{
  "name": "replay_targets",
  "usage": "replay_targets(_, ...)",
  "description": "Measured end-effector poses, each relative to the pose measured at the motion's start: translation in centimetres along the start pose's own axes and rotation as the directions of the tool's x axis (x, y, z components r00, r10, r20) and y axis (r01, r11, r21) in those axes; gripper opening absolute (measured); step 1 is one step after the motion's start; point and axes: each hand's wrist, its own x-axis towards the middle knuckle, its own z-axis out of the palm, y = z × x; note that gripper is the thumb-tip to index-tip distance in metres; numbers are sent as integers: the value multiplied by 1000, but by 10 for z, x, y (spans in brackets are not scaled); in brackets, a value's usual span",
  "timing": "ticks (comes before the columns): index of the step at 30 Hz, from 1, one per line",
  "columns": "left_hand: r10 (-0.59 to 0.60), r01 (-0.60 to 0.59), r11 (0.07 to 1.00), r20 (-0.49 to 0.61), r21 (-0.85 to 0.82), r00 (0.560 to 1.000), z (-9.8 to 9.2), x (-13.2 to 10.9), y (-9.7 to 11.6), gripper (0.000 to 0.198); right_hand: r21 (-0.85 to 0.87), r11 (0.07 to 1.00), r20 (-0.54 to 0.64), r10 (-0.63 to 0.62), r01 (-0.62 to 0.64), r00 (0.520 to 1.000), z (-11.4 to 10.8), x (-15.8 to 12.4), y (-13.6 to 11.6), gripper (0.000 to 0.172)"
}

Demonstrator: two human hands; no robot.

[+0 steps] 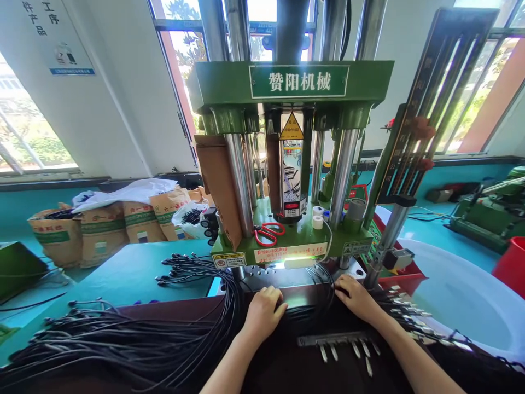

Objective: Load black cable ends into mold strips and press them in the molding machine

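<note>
My left hand (pixel 263 313) rests at the front edge of the press's metal bed plate (pixel 297 293), fingers curled down and thumb pointing right, close to a loop of black cables (pixel 303 314). What lies under its fingers is hidden. On the right, my right hand (pixel 356 297) has its fingers bent against the black cables that run out from under the press head. A metal strip (pixel 338 339) with several flat metal plug ends lies on the dark bench between my forearms. The green press (pixel 293 249) stands straight ahead.
A thick bundle of black cables (pixel 135 339) spreads over the bench at left. Red-handled scissors (pixel 268 234) and white rolls (pixel 318 219) sit on the press. More cables with metal ends (pixel 410 314) lie at right, before a large white basin (pixel 463 295). Sacks (pixel 102 227) stand behind.
</note>
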Motion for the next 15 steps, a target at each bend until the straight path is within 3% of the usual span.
replay_targets(15, 33, -33, 999, 16, -30, 999, -2, -1, -2, 17, 10, 1000, -10, 14, -14, 1000, -4, -5, -9, 16)
